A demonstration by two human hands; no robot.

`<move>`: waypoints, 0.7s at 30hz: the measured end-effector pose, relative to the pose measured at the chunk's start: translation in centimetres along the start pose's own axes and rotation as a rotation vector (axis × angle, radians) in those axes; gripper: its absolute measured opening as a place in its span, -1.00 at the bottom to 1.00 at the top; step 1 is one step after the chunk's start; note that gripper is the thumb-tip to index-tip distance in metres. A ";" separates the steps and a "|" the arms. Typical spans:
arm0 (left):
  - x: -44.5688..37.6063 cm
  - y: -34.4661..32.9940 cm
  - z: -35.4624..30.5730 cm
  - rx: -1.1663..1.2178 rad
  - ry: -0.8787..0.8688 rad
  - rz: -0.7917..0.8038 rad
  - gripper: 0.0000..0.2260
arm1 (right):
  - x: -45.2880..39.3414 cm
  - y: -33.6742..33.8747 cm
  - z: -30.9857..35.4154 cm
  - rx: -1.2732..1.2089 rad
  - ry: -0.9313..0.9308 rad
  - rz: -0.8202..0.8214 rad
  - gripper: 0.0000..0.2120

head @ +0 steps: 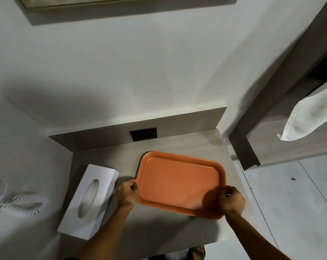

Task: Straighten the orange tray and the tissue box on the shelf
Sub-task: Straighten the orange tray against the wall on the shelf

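The orange tray (179,182) is gripped on the shelf (196,147) by both hands: the left hand (128,192) is closed on its left rim, the right hand (232,200) on its near right corner. It lies skewed, so it is best turned flat between the hands until its long edge runs parallel to the back panel, not lifted. The tissue box (88,199) lies angled just left of the left hand, untouched. One tray, one box and two hands are counted.
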State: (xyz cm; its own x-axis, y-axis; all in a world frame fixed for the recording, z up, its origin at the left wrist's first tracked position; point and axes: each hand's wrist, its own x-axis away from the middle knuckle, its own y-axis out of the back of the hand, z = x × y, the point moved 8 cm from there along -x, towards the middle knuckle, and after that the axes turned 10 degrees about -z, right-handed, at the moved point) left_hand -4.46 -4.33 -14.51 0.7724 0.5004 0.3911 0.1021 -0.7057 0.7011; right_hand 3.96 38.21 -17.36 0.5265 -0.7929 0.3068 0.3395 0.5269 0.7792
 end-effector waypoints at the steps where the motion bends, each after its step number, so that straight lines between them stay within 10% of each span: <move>1: 0.0 0.0 0.6 0.090 0.055 0.018 -0.81 | -0.3 -0.3 0.5 -0.010 0.009 -0.005 -0.74; 21: -1.4 2.1 4.9 0.159 -0.015 -0.355 -0.83 | -4.6 -6.7 12.7 0.124 0.455 0.189 -0.72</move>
State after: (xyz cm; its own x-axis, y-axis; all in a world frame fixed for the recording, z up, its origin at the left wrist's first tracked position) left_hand -2.25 -8.99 -16.52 0.6802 0.7212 0.1314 0.4598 -0.5593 0.6898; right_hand -10.59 34.47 -17.04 0.8653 -0.4590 0.2014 0.1246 0.5861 0.8006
